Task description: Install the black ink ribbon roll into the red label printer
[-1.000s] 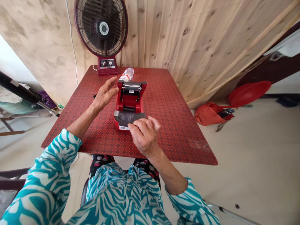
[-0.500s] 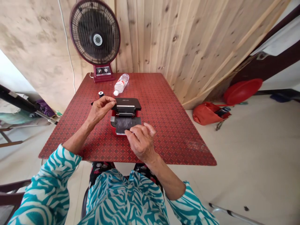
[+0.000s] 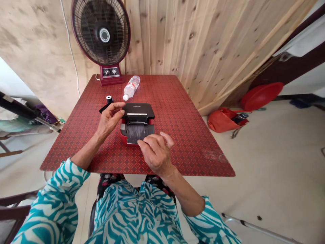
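Observation:
A small red printer with a black lid [image 3: 137, 117] sits on the red patterned table [image 3: 177, 128]; its lid lies down flat. A dark strip of paper [image 3: 137, 133] comes out of its front slot. My left hand [image 3: 109, 118] rests its fingertips on the lid's left edge, fingers curled. My right hand [image 3: 154, 152] pinches the near end of the dark paper strip at the printer's front.
A small black roll [image 3: 109, 99] and a dark flat piece [image 3: 103, 108] lie left of the printer. A plastic water bottle [image 3: 131, 86] lies on its side behind it. A maroon table fan [image 3: 101, 34] stands at the back. Red bag [image 3: 223, 120] and red basin [image 3: 261, 96] on the floor at right.
The printer's lid, upright a second ago, has been pushed down shut by my left hand. My right hand has kept its pinch on the paper strip.

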A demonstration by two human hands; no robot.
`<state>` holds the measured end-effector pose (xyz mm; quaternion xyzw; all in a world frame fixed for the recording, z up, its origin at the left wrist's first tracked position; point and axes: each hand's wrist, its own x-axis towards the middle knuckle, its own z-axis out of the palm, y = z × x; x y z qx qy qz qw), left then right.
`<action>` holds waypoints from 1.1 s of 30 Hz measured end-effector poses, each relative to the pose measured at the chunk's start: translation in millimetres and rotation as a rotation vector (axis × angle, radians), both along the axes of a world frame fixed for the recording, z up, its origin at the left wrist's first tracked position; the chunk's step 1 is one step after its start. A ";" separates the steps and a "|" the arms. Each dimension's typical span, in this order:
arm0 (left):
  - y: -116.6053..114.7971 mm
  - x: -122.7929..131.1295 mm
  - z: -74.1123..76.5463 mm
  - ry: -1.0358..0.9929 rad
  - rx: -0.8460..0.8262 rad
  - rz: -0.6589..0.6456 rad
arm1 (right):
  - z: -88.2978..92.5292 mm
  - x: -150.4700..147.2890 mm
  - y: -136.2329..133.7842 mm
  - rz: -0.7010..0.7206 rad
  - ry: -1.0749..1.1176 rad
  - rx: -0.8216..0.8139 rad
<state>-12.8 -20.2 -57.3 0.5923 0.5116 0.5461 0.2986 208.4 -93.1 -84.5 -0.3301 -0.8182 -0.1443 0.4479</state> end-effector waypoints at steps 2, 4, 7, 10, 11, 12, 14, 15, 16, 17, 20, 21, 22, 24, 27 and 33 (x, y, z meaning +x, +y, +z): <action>1.2 -0.2 0.8 0.008 0.007 -0.004 | -0.7 0.9 -0.3 0.007 0.012 -0.015; 1.1 -0.1 0.6 -0.003 0.001 -0.008 | -0.5 1.5 0.2 0.000 0.007 -0.012; -0.8 0.5 -1.3 -0.034 -0.015 -0.007 | 0.3 1.6 1.2 -0.020 -0.006 0.008; -2.5 -0.6 -5.8 -0.022 0.012 0.000 | 0.8 1.0 -0.6 -0.018 -0.002 0.039; -2.8 -1.7 -8.2 -0.011 0.016 0.002 | 1.2 1.1 -1.8 -0.011 0.001 0.040; -2.9 -3.2 -11.1 -0.001 0.010 0.000 | 1.9 1.7 -2.8 0.001 0.008 0.027; -2.6 -6.6 -17.7 0.007 -0.034 -0.021 | 4.2 4.4 -2.0 0.047 0.062 -0.049; -2.3 -8.3 -21.2 0.003 -0.059 -0.038 | 5.8 6.4 0.9 0.067 0.124 -0.115; -1.9 -9.7 -24.6 -0.006 -0.077 -0.057 | 7.3 8.6 6.2 0.081 0.213 -0.197; -1.5 -10.8 -27.7 -0.019 -0.091 -0.075 | 8.6 10.7 13.9 0.084 0.324 -0.294; -0.2 -11.4 -34.7 -0.085 -0.127 -0.117 | 8.2 13.3 47.3 0.074 0.722 -0.655; 0.0 -10.8 -36.2 -0.116 -0.144 -0.126 | 6.6 12.5 59.0 0.116 0.810 -0.777; 0.2 -10.1 -37.2 -0.150 -0.163 -0.136 | 4.5 11.0 69.4 0.161 0.877 -0.881; 0.1 -8.5 -38.3 -0.231 -0.199 -0.158 | 0.1 6.7 83.7 0.248 0.972 -1.056; -0.5 -7.0 -37.9 -0.349 -0.238 -0.189 | -4.7 0.3 88.6 0.333 1.111 -1.185; -0.7 -5.6 -32.5 -0.400 -0.241 -0.231 | -7.5 -6.0 83.3 0.402 1.189 -1.155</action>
